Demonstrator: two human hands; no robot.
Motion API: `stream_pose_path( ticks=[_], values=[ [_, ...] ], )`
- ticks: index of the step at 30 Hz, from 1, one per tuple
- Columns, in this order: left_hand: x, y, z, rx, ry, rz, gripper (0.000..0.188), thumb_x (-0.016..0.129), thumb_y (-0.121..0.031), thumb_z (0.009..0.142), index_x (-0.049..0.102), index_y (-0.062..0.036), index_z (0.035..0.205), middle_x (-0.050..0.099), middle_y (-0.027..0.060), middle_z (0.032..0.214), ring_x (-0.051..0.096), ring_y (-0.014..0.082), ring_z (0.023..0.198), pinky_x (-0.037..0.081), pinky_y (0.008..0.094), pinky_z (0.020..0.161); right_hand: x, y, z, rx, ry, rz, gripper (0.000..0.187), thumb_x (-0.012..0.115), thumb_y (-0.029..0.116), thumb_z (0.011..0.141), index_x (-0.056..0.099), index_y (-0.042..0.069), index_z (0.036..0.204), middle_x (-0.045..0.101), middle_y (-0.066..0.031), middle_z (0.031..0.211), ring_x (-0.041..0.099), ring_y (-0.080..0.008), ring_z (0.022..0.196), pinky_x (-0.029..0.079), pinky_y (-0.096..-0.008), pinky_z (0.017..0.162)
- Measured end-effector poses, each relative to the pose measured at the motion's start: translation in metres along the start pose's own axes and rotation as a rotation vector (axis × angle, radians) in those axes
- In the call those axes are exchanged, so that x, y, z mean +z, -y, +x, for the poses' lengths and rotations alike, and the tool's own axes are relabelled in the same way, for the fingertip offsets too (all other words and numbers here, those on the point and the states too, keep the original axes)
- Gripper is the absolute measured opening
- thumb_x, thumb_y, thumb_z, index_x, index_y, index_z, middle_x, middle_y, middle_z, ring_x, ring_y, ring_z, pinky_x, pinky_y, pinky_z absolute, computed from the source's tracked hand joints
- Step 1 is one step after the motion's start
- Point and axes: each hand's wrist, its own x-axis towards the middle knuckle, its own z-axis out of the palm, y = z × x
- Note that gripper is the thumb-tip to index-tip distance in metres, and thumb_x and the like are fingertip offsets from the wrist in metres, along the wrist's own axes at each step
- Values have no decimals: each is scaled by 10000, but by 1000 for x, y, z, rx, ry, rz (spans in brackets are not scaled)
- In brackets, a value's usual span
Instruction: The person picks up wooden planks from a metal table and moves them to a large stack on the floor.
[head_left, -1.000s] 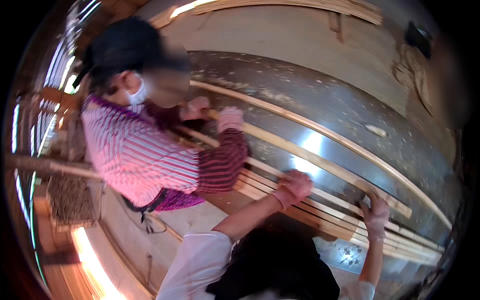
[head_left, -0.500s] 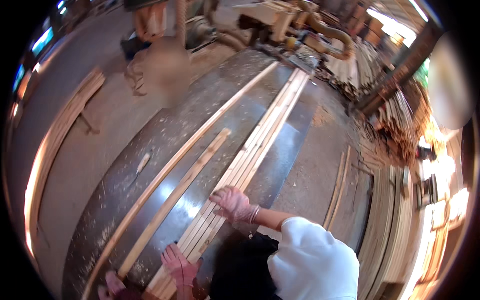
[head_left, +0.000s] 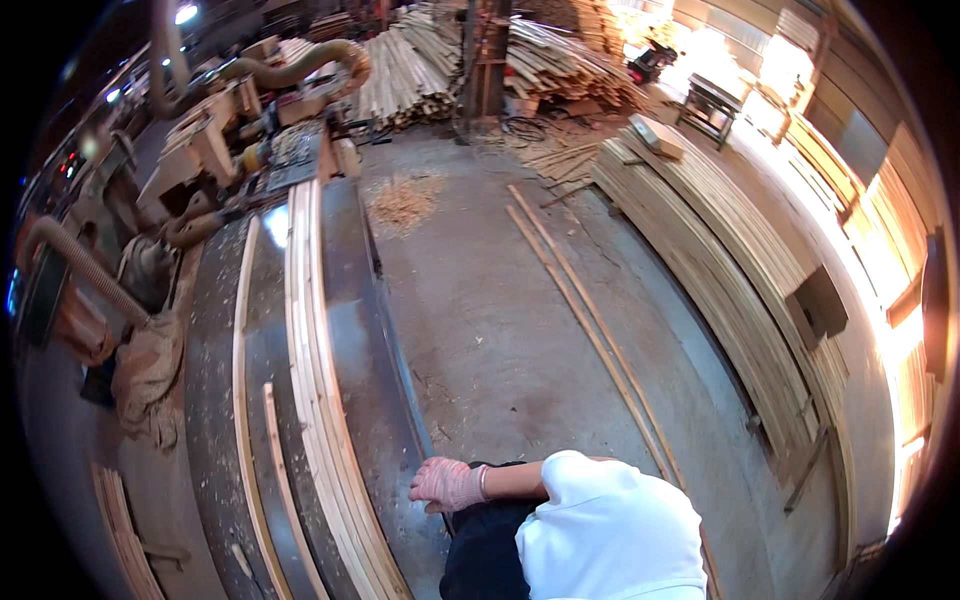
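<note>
My right hand (head_left: pixel 447 486), in a pale pink knitted glove, is at the right edge of the dark metal table (head_left: pixel 352 330), near my black-clad leg (head_left: pixel 490 560). Its fingers bend loosely downward, and nothing shows in them. To its left, several long pale wooden strips (head_left: pixel 318 400) lie side by side, apart from the hand. Farther left are a longer single strip (head_left: pixel 243 370) and a shorter one (head_left: pixel 283 470). My left hand is out of view.
Beyond the strips' far end stands a woodworking machine (head_left: pixel 210 135) with a ribbed hose (head_left: pixel 300 58). On the floor at right lie two thin strips (head_left: pixel 590 320) and a large stack of boards (head_left: pixel 700 290). Sawdust (head_left: pixel 405 200) lies beyond the table, before a post (head_left: pixel 485 70).
The view has swung to the right. My right hand has come off the bundled strips to the table's edge. My left hand, earlier on the strips, has left the view.
</note>
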Motion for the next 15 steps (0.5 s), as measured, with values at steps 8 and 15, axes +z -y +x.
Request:
stream_pose_path(
  ticks=[8,15],
  values=[
    [8,-56,64,156,89,-61,342,627,-344,776,638,-24,895,680,143,986,629,327,976,488,461,879,-19,-58,-53,170,100,35,313,625,346,854,627,119,1069,675,-116,937,656,-326,930,513,-454,794],
    [19,-76,77,249,144,-85,335,623,-345,785,638,-27,888,675,141,962,627,325,956,485,461,862,-7,-75,-88,417,97,196,574,597,391,874,447,116,1356,679,-182,1003,653,-380,924,516,-487,780]
  ],
)
